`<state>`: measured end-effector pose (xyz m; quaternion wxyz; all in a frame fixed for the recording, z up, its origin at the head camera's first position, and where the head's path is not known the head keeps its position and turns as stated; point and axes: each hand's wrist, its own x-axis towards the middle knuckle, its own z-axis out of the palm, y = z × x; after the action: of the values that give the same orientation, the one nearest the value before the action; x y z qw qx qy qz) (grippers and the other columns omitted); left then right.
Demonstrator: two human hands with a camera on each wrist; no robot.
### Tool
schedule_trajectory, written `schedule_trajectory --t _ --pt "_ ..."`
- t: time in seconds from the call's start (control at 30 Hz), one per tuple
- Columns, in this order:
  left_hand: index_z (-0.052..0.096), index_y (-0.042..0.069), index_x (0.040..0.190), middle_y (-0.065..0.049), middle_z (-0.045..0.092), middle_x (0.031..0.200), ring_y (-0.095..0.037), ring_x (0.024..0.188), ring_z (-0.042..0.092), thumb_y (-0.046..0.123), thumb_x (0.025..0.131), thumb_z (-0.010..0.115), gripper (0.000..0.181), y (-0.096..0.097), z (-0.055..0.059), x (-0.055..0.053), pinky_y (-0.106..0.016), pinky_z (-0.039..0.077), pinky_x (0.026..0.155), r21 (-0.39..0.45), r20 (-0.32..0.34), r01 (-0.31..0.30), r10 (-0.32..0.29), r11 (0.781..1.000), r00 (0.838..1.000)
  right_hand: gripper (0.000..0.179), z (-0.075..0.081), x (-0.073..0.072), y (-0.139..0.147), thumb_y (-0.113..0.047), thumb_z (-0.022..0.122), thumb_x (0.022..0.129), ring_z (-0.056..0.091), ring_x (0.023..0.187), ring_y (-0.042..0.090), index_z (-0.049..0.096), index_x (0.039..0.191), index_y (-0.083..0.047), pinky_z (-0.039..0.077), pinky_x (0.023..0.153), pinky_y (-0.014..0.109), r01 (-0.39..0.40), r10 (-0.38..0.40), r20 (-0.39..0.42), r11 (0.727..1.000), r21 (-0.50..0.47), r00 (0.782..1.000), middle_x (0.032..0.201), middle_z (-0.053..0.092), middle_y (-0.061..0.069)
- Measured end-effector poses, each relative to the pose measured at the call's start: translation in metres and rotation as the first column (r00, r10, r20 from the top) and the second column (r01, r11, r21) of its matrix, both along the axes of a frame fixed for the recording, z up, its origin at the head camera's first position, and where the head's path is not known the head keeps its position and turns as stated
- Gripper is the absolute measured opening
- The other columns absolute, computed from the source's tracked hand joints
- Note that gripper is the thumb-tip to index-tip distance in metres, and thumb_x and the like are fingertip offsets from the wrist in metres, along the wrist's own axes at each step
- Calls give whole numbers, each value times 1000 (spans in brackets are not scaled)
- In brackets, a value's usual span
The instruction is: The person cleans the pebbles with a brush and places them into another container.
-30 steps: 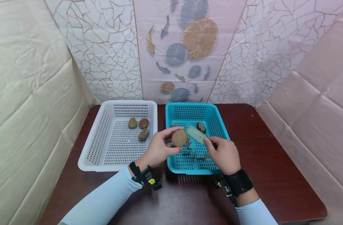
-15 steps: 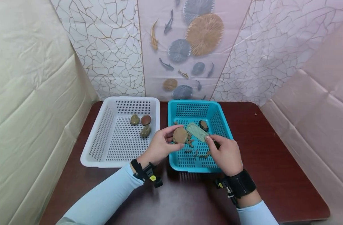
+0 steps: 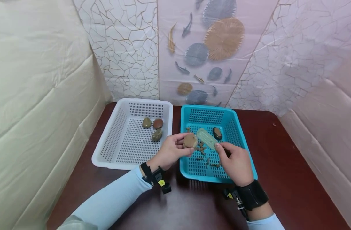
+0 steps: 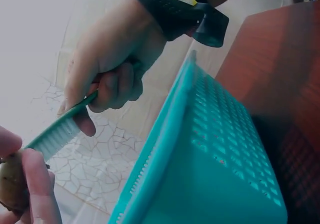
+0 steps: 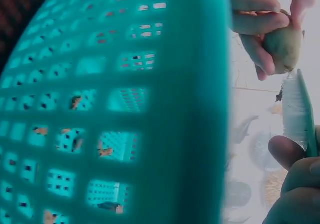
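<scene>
Over the left side of the teal basket (image 3: 204,179), the left hand (image 3: 175,148) grips a brown-caked stone (image 3: 190,141); over its right side, the right hand (image 3: 236,163) pinches a green brush (image 3: 207,138). Brown scraps (image 3: 202,149) and a dark stone (image 3: 217,133) lie inside it.

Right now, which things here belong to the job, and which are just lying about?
In the job:
Pale green bristled brush, in the right hand
Rounded stone with tan coating, in the left hand
Teal perforated plastic basket, holding brown crumbs

Seemingly idle:
White perforated plastic basket
Three smooth stones in it, olive and reddish
Dark, brown-coated stone in the teal basket
</scene>
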<state>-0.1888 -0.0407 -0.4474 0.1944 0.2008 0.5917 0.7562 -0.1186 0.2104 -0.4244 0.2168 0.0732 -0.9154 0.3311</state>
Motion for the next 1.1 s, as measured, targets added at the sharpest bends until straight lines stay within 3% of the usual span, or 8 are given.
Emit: schedule_trajectory --t 0.13,0.23,0.4,0.53,0.73,0.83,0.97,1.1 --pt "54 -2 158 -21 71 137 -25 116 74 -8 97 74 65 2 2 -1 -36 65 90 -17 -12 3 -3 1000 1000 15 4 4 1 -16 71 110 41 52 11 82 100 -11 31 49 32 1 -4 -62 999 -50 998 60 44 -8" --pt "54 -2 159 -19 70 139 -23 118 74 -8 97 76 66 4 4 0 -35 64 94 -39 -30 8 -9 999 1000 16 6 8 0 -13 71 109 41 52 11 81 97 -11 32 49 31 -24 21 -54 998 -65 998 60 44 -8" --pt "57 -1 156 -17 73 135 -22 117 74 -6 96 79 65 10 4 1 -36 63 98 -68 -66 19 -23 998 998 17 6 12 2 -20 71 110 38 53 11 83 103 -9 31 50 33 32 -32 -3 999 41 999 60 43 -8" --pt "58 -2 155 -15 75 131 -19 116 74 -6 95 80 63 13 1 0 -35 62 98 -95 -93 13 -22 995 995 18 6 13 4 -21 71 111 35 53 11 83 108 -7 27 51 33 95 -91 -42 991 95 995 61 41 -7" --pt "61 0 153 -14 75 130 -20 116 75 -5 94 83 64 2 2 -3 -35 63 97 -118 -131 -44 29 992 991 22 3 8 -7 -25 68 113 37 56 12 83 111 -8 30 53 32 20 -20 -4 997 72 1000 63 44 -6" --pt "61 0 153 -14 75 130 -21 116 75 -5 94 83 63 -5 3 -2 -35 63 98 -130 -134 -70 52 989 990 26 -1 2 -9 -28 68 112 35 54 12 83 114 -6 28 51 34 35 -39 21 988 148 999 61 41 -7" --pt "62 1 153 -13 76 128 -19 115 75 -5 94 84 64 -12 7 -2 -34 63 97 -148 -135 -80 60 986 989 24 -1 -2 -13 -25 70 111 32 54 11 82 117 -4 25 51 34 55 -50 -31 981 188 998 62 39 -8" --pt "61 1 154 -11 78 127 -17 115 76 -3 93 86 66 -17 9 -5 -33 63 95 -159 -147 -91 67 983 987 18 4 -4 -25 -22 71 111 32 54 10 82 111 -8 25 51 33 18 -7 -86 993 120 996 62 40 -8"
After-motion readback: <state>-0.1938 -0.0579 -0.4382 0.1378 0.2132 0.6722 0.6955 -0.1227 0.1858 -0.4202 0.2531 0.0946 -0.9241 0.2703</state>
